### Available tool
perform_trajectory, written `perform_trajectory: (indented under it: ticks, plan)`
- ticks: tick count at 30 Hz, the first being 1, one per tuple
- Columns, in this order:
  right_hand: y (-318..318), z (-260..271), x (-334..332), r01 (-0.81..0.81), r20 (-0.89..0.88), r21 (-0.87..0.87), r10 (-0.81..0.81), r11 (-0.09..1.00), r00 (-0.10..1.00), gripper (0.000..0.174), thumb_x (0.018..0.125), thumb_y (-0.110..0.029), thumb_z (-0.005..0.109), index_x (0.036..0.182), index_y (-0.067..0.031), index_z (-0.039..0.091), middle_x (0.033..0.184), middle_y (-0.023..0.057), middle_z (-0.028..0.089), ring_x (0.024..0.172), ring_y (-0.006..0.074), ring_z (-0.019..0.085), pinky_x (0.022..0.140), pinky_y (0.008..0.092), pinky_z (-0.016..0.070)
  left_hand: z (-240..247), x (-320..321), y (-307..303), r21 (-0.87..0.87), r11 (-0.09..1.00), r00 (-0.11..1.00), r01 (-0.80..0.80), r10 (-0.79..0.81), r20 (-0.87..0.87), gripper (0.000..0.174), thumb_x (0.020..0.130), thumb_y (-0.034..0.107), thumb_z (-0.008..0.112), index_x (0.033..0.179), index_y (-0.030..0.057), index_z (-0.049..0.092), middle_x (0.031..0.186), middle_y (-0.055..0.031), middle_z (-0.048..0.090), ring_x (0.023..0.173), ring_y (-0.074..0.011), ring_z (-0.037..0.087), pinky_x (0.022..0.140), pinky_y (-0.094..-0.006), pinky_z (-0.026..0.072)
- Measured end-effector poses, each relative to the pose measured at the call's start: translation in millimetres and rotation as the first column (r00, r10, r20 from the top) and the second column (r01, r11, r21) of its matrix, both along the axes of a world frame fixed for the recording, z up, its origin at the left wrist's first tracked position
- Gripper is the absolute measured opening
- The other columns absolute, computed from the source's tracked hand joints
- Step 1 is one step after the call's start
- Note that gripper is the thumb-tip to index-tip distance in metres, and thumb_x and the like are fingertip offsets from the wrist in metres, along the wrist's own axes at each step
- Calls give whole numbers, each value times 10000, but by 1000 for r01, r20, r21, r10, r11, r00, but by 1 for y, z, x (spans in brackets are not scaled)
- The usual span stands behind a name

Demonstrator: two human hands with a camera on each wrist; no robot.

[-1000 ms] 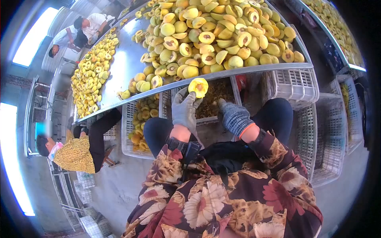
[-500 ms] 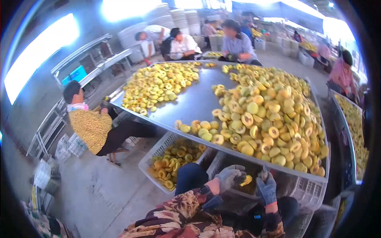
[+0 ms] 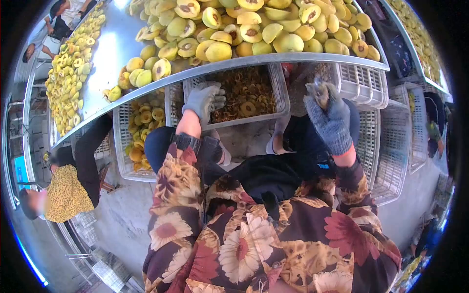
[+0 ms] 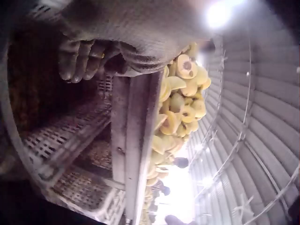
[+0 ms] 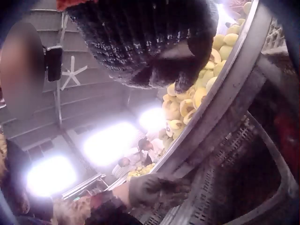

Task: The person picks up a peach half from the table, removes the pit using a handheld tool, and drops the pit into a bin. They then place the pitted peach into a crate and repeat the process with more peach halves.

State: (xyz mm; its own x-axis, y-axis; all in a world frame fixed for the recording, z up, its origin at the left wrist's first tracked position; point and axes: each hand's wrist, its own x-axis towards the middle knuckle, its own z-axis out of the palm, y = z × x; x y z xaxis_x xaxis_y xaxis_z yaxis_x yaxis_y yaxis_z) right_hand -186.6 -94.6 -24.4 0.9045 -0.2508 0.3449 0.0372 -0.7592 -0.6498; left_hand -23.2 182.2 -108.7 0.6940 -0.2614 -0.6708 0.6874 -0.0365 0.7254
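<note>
My left hand, in a thin grey glove, hovers at the near left side of a crate of brown scraps. Its fingers are loosely bent and hold nothing; the left wrist view shows the fingers hanging down. In a knitted blue-grey glove, my right hand is raised over my right knee. Its fingers curl round a small grey-tipped tool, mostly hidden by the glove. Ahead, halved yellow peaches are heaped on the metal table, many with the reddish stone hollow showing.
The table's raised metal edge runs just beyond both hands. A crate of peach halves stands at left, and white crates at right. Another person sits at the table's left side. More peach halves lie at the table's far left.
The peach half that my left hand held up a second ago is out of that hand. My left hand has moved left and my right hand to the right. The head view tilted up, then down again.
</note>
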Motion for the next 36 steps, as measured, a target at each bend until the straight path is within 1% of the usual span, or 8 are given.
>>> perform_trajectory:
  ticks: [3,4,7,11,19,29,33,36]
  plan:
    - [1,-17,1,-32,97,109,22,994,995,322,808,-170,695,1091,-90,563,930,138,659,834,350,650,689,384,530,-33,34,-6,153,966,978,208,-202,-55,262,859,190,576,1088,65,588,954,-106,651,763,-220,635,644,-356,528]
    - [-1,-25,6,-22,-70,46,25,999,997,316,817,-193,678,1093,-84,570,916,136,662,816,338,654,676,384,533,-67,54,-11,436,778,860,452,-510,19,342,852,288,606,1110,64,617,1071,-141,652,887,-268,642,762,-389,520]
    - [-10,-62,13,-160,-422,-324,9,932,906,319,826,-232,654,1085,-64,574,855,163,651,774,345,646,655,400,526,-128,79,-31,816,278,372,506,-924,84,496,792,385,668,1165,61,618,1232,-191,585,1104,-309,578,920,-406,466]
    - [-8,-90,18,-65,-385,-104,20,992,923,307,815,-280,651,1011,-53,586,788,198,624,714,372,621,633,445,504,-185,61,-75,812,68,486,580,-829,-278,828,690,512,726,1361,104,463,1418,-175,422,1261,-339,452,1045,-415,368]
    - [-7,-85,38,-42,-585,75,78,996,807,323,812,-304,672,971,-40,576,813,189,629,727,373,623,629,432,505,-255,29,-63,766,-167,426,621,-748,-509,743,717,395,725,1341,89,463,1384,-145,445,1237,-298,467,1037,-393,376]
    - [-8,-82,41,-56,-640,127,125,990,758,337,819,-329,652,997,-55,568,834,198,632,754,381,626,646,451,503,-265,36,-53,688,-158,237,708,-865,-442,648,750,250,724,1315,70,464,1342,-109,474,1208,-248,484,1027,-366,388]
    - [-10,-86,35,-64,-667,40,74,997,741,351,813,-323,649,1020,-51,568,854,212,639,781,378,633,665,458,505,-205,46,-58,566,143,184,812,-983,-16,614,763,192,723,1304,62,464,1325,-94,486,1196,-227,491,1023,-355,392]
    - [-6,-86,31,-28,-548,145,104,989,830,384,801,-308,683,1032,-27,559,878,236,637,832,399,625,696,446,511,-126,35,-62,398,450,247,799,-850,466,592,773,148,723,1297,56,464,1312,-83,494,1187,-212,496,1020,-346,395]
